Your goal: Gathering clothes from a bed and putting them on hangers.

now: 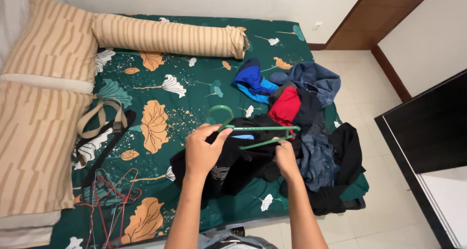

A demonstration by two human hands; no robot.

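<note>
A green plastic hanger (260,129) is held over a black garment (238,164) on the bed. My left hand (204,149) grips the hanger near its hook, at the garment's collar. Close to the hanger's right end, my right hand (285,157) is closed on the black fabric. The hanger's lower bar is partly hidden behind the cloth.
A pile of clothes (304,100), blue, red and dark, lies on the bed's right side. Several wire hangers (109,200) and a tan strap (99,117) lie at the left. Striped pillows (44,108) and a bolster (170,35) line the bed (185,64). A dark cabinet (428,127) stands right.
</note>
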